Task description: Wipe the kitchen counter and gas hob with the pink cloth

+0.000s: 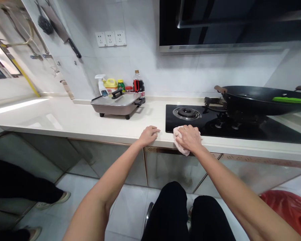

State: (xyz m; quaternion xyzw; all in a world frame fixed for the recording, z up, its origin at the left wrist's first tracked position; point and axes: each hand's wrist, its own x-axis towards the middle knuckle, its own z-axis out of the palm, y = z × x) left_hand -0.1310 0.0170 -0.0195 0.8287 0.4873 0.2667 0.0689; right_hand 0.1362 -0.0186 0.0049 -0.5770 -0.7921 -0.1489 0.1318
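Note:
My right hand (190, 136) is closed on a pale pink cloth (182, 151), pressed against the front edge of the black glass gas hob (230, 130). Part of the cloth hangs down over the counter's edge. To the left, my left hand (149, 135) rests on the white countertop (80, 124) near its front edge. Its fingers point right, slightly bent, with nothing visible in them. The hob's left burner (187, 113) lies bare just beyond my right hand. A large black wok (256, 100) sits over the right burner, with a green-handled utensil (291, 99) in it.
An electric pan (116, 106) with a glass lid stands at the back left, before several bottles (138, 83). A range hood (230, 23) overhangs the hob. A cleaver (61, 30) hangs on the wall. Another person's leg (22, 182) shows at left; a red bag (288, 211) is lower right.

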